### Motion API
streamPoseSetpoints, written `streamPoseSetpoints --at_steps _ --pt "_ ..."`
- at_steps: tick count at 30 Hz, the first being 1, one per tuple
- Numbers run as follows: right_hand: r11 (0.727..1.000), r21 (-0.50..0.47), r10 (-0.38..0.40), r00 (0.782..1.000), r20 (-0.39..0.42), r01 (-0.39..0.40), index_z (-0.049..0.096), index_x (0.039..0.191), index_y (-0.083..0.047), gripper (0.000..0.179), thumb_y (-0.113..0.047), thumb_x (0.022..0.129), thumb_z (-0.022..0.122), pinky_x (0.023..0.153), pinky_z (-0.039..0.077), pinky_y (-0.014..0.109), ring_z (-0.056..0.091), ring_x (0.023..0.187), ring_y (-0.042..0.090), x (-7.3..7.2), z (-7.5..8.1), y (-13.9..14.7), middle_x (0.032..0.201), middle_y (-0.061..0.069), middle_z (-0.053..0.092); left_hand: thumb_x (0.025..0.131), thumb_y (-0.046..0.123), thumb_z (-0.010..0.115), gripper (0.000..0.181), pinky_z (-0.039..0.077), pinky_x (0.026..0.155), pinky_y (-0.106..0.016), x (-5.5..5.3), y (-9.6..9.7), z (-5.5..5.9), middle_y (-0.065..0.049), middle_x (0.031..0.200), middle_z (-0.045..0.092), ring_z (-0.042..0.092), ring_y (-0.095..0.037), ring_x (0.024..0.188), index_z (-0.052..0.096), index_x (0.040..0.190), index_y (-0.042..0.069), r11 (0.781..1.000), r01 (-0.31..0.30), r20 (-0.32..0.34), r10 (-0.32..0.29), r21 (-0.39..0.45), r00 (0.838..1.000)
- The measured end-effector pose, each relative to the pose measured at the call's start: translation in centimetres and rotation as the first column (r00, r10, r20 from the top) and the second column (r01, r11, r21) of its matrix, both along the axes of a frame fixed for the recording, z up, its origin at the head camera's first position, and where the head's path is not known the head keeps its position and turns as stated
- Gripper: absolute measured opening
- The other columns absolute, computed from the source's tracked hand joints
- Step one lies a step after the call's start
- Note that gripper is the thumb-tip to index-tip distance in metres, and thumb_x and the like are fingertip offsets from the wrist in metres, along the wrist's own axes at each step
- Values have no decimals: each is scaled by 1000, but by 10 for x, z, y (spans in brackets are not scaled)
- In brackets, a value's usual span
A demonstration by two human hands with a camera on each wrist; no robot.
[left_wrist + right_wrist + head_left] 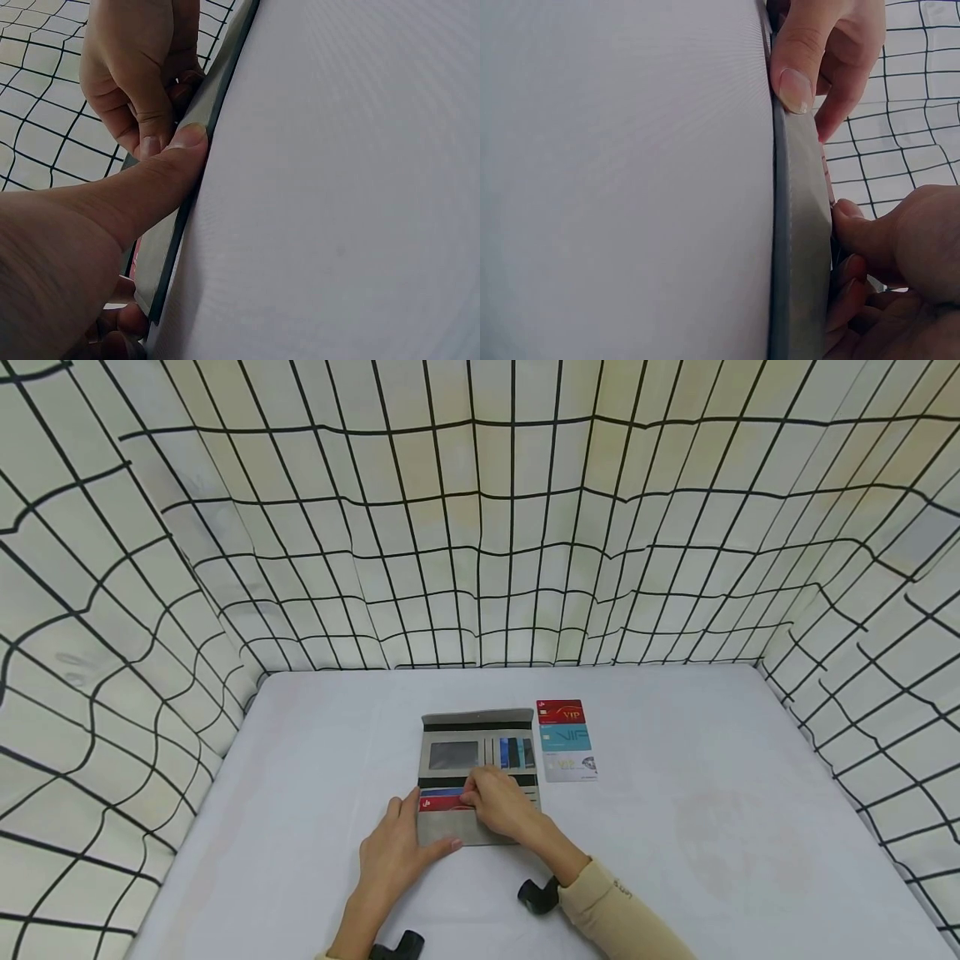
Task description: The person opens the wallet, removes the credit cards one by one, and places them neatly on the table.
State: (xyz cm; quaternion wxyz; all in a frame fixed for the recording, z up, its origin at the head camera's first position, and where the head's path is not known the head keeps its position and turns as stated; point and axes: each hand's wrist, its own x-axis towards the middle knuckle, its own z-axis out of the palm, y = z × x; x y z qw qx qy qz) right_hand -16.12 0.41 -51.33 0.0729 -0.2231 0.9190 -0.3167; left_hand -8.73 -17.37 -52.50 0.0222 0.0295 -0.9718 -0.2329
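Observation:
A grey wallet (pixel 480 835) lies unfolded on the white table in the head view. My left hand (pixel 393 856) rests on its lower left corner, fingers along the left edge and thumb pressing the front edge. With bent fingers, my right hand (pixel 502 802) pinches the upper edge of a red card (pixel 435 804) in the lower pocket. A blue strip shows just above that card. In the right wrist view, the wallet's grey panel (pixel 802 225) hides most of the card and part of the right fingertips.
Right of the wallet lie overlapping cards: a red VIP card (pixel 560 711), a blue card (pixel 566 737) and a white card (pixel 570 767). The wallet's upper half has a clear window (pixel 453 755) and several cards in slots (pixel 516 752). Black netting (pixel 480 552) surrounds the table.

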Motion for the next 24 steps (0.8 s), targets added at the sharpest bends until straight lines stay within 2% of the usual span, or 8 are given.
streamPoseSetpoints --at_steps 13,24 --pt "1000 9 -30 999 21 29 65 92 -14 9 -21 96 68 66 45 21 50 76 11 -1 -1 -2 91 1 57 67 61 85 104 40 50 -30 0 0 0 -9 100 55 51 -15 70 49 144 1 1000 2 -7 -2 -1 1000" --pt "999 14 -37 999 19 37 64 92 -15 9 -22 97 66 66 43 22 49 76 10 -5 -2 -2 87 -1 57 67 61 85 104 39 50 -30 0 0 1 -9 100 55 52 -15 70 48 145 3 1000 1 0 -1 6 1000"
